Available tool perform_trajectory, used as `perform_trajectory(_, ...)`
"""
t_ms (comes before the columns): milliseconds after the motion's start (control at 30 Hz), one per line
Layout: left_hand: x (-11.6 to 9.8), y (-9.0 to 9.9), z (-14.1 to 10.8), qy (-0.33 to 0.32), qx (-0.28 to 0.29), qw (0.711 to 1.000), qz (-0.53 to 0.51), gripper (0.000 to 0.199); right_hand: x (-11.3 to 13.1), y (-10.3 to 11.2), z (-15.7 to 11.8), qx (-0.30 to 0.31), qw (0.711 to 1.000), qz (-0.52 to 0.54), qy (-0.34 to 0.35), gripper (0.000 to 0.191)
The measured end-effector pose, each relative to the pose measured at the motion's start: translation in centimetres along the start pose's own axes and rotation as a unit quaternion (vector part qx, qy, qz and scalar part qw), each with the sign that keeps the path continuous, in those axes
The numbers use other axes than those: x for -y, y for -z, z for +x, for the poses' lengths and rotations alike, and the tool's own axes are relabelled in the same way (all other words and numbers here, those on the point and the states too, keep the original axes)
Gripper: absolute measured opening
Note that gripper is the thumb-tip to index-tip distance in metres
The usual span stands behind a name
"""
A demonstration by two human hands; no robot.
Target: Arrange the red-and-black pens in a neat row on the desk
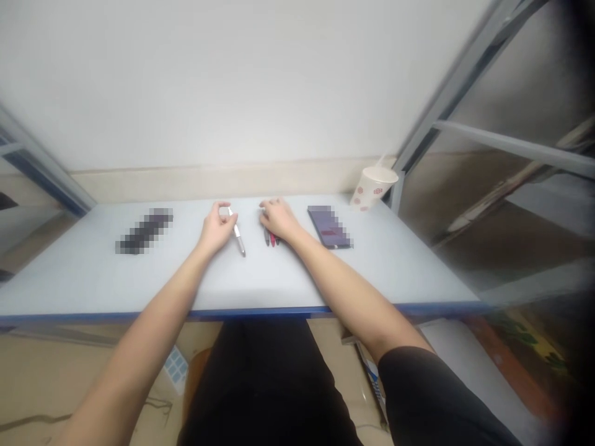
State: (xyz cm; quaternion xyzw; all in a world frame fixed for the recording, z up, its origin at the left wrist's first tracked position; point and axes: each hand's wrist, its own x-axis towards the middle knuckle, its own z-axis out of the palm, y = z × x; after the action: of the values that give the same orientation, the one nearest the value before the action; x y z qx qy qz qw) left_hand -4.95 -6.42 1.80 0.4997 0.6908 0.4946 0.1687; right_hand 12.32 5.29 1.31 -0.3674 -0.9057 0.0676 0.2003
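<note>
My left hand is over the middle of the table, its thumb and forefinger curled around the upper end of a white pen. The lower tip of that pen points toward the table's front edge. To its right, my right hand is bent over a small bunch of pens, grey, red and dark. Only their lower ends show; the palm and fingers hide the rest. A dark phone, partly pixelated, lies just right of this hand.
The pale table has a blue front edge and meets a white wall. A paper cup with a straw stands at the back right corner. A pixelated dark object lies at left. Metal frame posts rise on both sides.
</note>
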Motion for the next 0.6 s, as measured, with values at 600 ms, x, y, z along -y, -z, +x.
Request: perform_trajectory(600,0.3,0.9,1.5,0.005,-0.061,0.967,-0.245,0.043,4.4,3.9,-3.2,0.119,0.958,0.261,0.021,0.053)
